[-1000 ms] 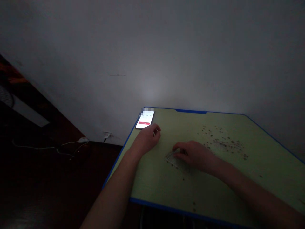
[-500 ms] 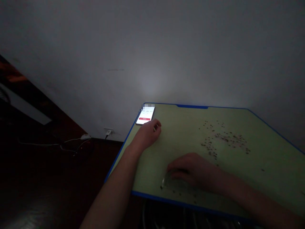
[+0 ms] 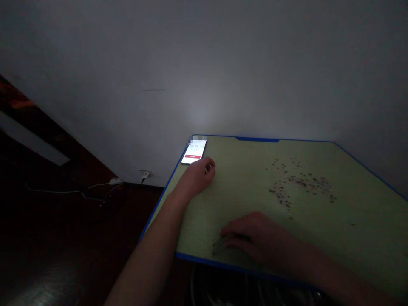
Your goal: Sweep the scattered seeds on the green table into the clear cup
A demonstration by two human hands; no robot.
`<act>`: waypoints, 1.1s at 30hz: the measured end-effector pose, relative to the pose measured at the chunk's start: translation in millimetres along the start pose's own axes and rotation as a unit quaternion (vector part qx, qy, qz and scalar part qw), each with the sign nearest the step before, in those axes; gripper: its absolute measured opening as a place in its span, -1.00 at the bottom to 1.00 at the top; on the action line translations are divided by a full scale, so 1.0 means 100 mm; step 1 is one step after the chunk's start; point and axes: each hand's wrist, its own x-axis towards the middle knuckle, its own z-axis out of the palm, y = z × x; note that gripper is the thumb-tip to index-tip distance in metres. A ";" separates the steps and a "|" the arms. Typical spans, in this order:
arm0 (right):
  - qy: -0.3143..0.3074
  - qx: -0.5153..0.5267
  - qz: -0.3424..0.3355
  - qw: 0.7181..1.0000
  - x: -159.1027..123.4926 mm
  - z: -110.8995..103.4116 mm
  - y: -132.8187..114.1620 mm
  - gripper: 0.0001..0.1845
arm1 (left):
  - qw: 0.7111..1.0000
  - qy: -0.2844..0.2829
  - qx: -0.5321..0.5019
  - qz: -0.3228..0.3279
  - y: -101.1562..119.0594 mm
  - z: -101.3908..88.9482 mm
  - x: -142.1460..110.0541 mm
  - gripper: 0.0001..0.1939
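My left hand [image 3: 201, 173] rests on the left side of the table [image 3: 237, 178], just below a lit phone [image 3: 193, 152]. Its fingers curl loosely with a gap between them, and I see nothing in it. Close to the near edge, my right hand [image 3: 255, 233] is closed around a small clear container [image 3: 219, 245], dim and blurred, its kind unclear. The fingers hide much of it. A small dark speck shows at its left end. Many small dark pieces, like seeds or beads [image 3: 302, 182], lie scattered on the right half of the table.
Blue edging [image 3: 258, 139] runs around the pale green tabletop, which stands by a grey wall [image 3: 255, 63]. A stray dark piece [image 3: 352, 224] lies far right. On the left, a plug [image 3: 145, 175] sits in a wall socket, and white cables [image 3: 57, 192] trail over the dark floor.
My right hand and the clear container have shifted slightly left and toward the near edge. Small dark pieces near that edge no longer show. My left hand stays by the phone.
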 end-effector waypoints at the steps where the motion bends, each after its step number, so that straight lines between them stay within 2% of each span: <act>1: 0.007 -0.001 0.001 1.000 0.00 -0.01 0.01 -0.82 | 1.000 -0.001 0.000 0.000 0.00 0.00 0.00 -0.85; 8: 0.048 -0.061 0.006 0.997 0.21 -0.11 0.05 -0.83 | 1.000 0.001 0.003 -0.004 0.01 0.00 0.00 -0.84; 12: 0.007 -0.064 -0.012 0.998 0.28 -0.05 0.01 -0.86 | 1.000 0.003 0.005 -0.014 0.02 -0.01 -0.01 -0.84; 17: -0.024 -0.034 -0.028 0.999 0.18 0.00 -0.04 -0.84 | 1.000 0.005 0.006 -0.002 0.01 -0.01 -0.01 -0.85; 23: -0.034 -0.033 -0.046 0.998 0.07 -0.08 -0.09 -0.82 | 1.000 0.002 0.000 -0.013 -0.02 -0.02 0.02 -0.85; 25: -0.023 -0.042 -0.032 0.998 0.08 -0.12 -0.10 -0.83 | 1.000 0.000 0.002 -0.018 -0.02 -0.04 0.04 -0.84; 28: 0.036 -0.063 0.025 0.997 0.15 -0.15 -0.09 -0.85 | 1.000 0.002 0.004 -0.019 0.00 -0.07 0.04 -0.83; 31: 0.099 -0.081 0.066 0.990 0.31 -0.13 -0.08 -0.88 | 0.999 0.022 0.002 -0.027 0.01 -0.12 0.04 -0.81; 33: 0.118 -0.108 0.078 0.984 0.42 -0.13 -0.06 -0.88 | 0.998 0.042 -0.007 -0.040 0.01 -0.15 0.04 -0.80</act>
